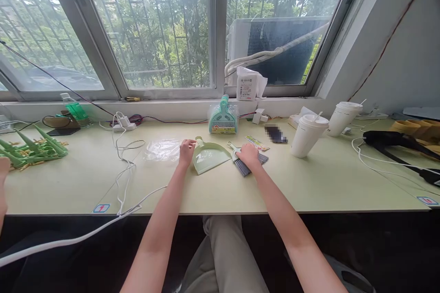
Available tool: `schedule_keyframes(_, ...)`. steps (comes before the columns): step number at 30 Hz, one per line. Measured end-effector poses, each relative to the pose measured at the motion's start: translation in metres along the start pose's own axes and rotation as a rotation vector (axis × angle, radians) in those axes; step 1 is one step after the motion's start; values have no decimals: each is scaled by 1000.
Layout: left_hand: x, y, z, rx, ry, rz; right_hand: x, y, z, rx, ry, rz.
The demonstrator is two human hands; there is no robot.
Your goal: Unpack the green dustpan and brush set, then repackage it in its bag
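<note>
A pale green dustpan (210, 158) lies on the table in front of me, its short handle pointing away. My left hand (187, 152) is at its left side, fingers closed together at the edge by the handle. To the right, my right hand (249, 154) grips a small hand brush (241, 167) with grey bristles and a pale green handle. The brush rests on the tabletop, partly hidden by that hand. Just behind it is a printed label card (257, 143). Crumpled clear plastic wrap (161, 150) lies left of my left hand.
Packaged dustpan-and-brush sets (223, 119) stand at the back by the window. White lidded cups (308, 135) and a dark, partly blurred object (277, 133) are on the right. White cables (125, 165) and green plants (32, 149) lie on the left, near another person's hand (3, 183).
</note>
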State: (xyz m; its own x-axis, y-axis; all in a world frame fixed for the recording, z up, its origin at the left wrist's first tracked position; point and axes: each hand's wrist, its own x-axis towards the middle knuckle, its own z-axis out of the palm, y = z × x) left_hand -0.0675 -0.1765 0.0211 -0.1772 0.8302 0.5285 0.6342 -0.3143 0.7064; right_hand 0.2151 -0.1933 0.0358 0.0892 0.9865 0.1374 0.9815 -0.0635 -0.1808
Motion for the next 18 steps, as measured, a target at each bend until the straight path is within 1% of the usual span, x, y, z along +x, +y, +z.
schedule_keyframes(2, 0, -2, -1, 68, -32, -75, -1, -2, 1, 20, 27, 5)
schedule_keyframes(5, -1, -2, -2, 158, -183, -164, 0, -1, 0, 84, 118, 28)
schedule_keyframes(7, -3, 1, -3, 217, -250, -168, 1, 1, -1, 151, 204, 21)
schedule_keyframes(10, -8, 11, -2, 290, -276, -148, 1, -1, -1, 248, 290, -54)
schedule_keyframes(12, -15, 22, 1, 290, -327, -132, 0, -6, 1, 278, 277, -116)
schedule_keyframes(13, -20, 28, 4, 261, -379, -125, -2, -10, 3, 281, 247, -151)
schedule_keyframes(14, -24, 34, 8, 208, -449, -117, -3, -13, 4, 276, 209, -189)
schedule_keyframes(16, -34, 47, 16, 24, -638, -83, -7, -20, 8, 265, 136, -270)
schedule_keyframes(17, -38, 53, 20, -65, -712, -31, -8, -22, 9, 262, 113, -308)
schedule_keyframes(18, -41, 57, 23, -121, -750, 39, -9, -24, 9, 260, 100, -338)
